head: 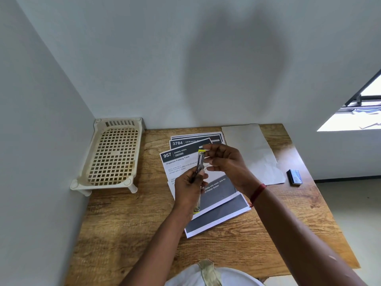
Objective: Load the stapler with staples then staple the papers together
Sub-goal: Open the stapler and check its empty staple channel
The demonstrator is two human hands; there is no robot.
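A slim metal stapler (200, 162) with yellow ends is held upright above the papers, hinged open so one half points up and the other hangs below my palm. My left hand (188, 190) grips its middle. The fingertips of my right hand (225, 162) pinch at the upper yellow tip; whether they hold staples I cannot tell. Several printed sheets (179, 159) with dark headers lie fanned on the wooden table (134, 223) under my hands. A small blue staple box (295, 177) rests at the table's right edge.
A cream plastic lattice rack (112, 155) stands on legs in the back-left corner against the wall. A blank white sheet (252, 149) lies right of the printed pages. Walls close the table at back and left. A white rounded object (208, 275) sits at the near edge.
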